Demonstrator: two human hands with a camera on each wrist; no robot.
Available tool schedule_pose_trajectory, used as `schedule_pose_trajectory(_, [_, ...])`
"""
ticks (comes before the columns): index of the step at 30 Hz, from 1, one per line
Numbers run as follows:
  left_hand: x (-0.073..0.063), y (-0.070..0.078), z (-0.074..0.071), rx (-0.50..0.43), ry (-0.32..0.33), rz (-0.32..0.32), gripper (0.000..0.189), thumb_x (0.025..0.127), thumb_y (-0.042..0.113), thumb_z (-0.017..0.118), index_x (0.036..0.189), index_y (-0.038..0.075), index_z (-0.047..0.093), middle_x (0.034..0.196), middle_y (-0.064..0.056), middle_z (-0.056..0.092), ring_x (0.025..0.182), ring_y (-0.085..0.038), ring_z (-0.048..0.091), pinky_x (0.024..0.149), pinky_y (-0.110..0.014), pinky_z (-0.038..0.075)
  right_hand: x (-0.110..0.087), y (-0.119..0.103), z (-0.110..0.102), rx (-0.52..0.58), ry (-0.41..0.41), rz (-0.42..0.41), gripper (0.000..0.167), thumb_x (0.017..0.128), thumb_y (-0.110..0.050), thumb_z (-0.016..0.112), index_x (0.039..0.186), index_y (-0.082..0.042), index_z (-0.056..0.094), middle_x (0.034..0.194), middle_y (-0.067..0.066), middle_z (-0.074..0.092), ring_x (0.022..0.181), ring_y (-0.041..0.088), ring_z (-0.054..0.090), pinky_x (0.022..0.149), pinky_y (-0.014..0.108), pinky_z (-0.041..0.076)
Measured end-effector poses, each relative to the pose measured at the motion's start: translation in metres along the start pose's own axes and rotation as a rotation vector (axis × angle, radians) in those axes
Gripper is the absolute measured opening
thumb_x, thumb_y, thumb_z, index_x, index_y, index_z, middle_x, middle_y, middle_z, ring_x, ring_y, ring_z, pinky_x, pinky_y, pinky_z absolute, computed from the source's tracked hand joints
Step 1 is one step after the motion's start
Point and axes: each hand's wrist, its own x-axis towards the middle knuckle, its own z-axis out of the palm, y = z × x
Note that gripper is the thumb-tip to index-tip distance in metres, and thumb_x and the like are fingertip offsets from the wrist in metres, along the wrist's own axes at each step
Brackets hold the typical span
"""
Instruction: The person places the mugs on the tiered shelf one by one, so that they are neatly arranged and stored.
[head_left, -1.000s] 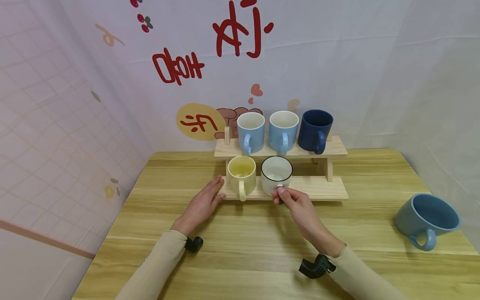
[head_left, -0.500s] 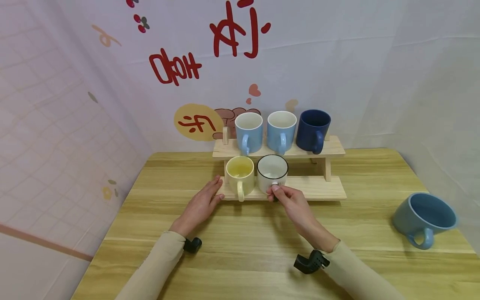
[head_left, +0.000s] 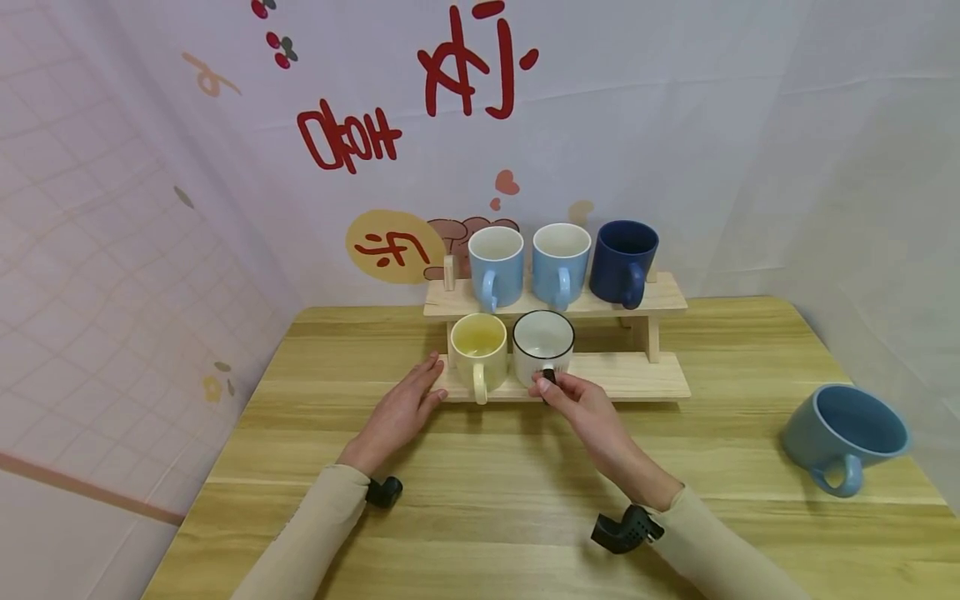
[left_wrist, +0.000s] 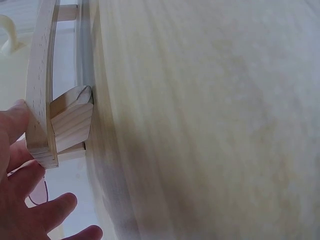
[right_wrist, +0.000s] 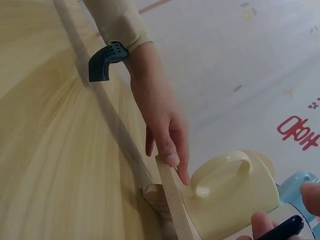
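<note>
My right hand (head_left: 592,412) is at the handle of a white mug (head_left: 543,337) with a black rim. The black handle (right_wrist: 287,227) runs between thumb and fingers, with the thumb tip showing a little apart in the right wrist view. This mug stands upright on the lower board of a wooden shelf (head_left: 637,379). Left of it is a yellow mug (head_left: 480,358), its handle toward me. My left hand (head_left: 393,421) holds the left end of that board, thumb (left_wrist: 17,117) at the front edge and other fingers at the end, outer ones spread.
Two light blue mugs (head_left: 498,267) and a navy mug (head_left: 621,271) line the upper board. A larger grey-blue mug (head_left: 836,437) stands apart on the wood-grained table (head_left: 480,517) at the right. Printed cloth (head_left: 675,150) hangs behind the table.
The white mug has shifted slightly left, closer to the yellow one, and then stays put. The right thumb has slipped lower, baring more black handle. The left hand keeps its place.
</note>
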Motion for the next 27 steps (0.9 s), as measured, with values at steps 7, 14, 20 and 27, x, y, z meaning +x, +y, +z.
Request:
schedule_pose_trajectory(7, [0.000,0.000,0.001,0.001,0.003,0.006,0.056,0.107,0.027,0.058,0.154,-0.003,0.045,0.165,-0.017,0.034,0.147,-0.041,0.038,0.119,-0.053,0.033,-0.007,0.002,-0.001,-0.048,0.061,-0.024,0.041,0.105,-0.025,0.065,0.132,0.005,0.063,0.133,0.019,0.067,0.126,0.020,0.060,0.102,0.023,0.049])
schedule_pose_trajectory(14, [0.000,0.000,-0.001,-0.007,-0.017,-0.019,0.057,0.108,0.029,0.057,0.155,0.000,0.044,0.166,-0.016,0.033,0.148,-0.041,0.037,0.120,-0.053,0.032,-0.020,0.008,-0.021,-0.227,0.042,-0.094,0.046,0.105,-0.029,0.063,0.141,-0.002,0.059,0.143,0.015,0.061,0.133,0.027,0.057,0.104,0.028,0.049])
schedule_pose_trajectory(20, [0.000,-0.001,-0.001,-0.011,-0.009,-0.020,0.057,0.108,0.029,0.057,0.155,0.000,0.044,0.166,-0.014,0.033,0.148,-0.039,0.037,0.120,-0.052,0.032,-0.037,0.015,-0.045,-0.420,0.006,-0.198,0.043,0.106,-0.030,0.061,0.143,-0.008,0.060,0.144,0.012,0.061,0.133,0.033,0.058,0.107,0.050,0.048])
schedule_pose_trajectory(27, [0.000,0.000,-0.001,-0.016,-0.005,-0.015,0.057,0.108,0.028,0.058,0.155,-0.001,0.044,0.166,-0.015,0.033,0.148,-0.041,0.038,0.119,-0.054,0.033,-0.058,0.016,-0.073,-0.560,0.073,-0.191,0.041,0.108,-0.037,0.057,0.140,-0.013,0.063,0.135,0.006,0.067,0.129,0.035,0.060,0.100,0.059,0.050])
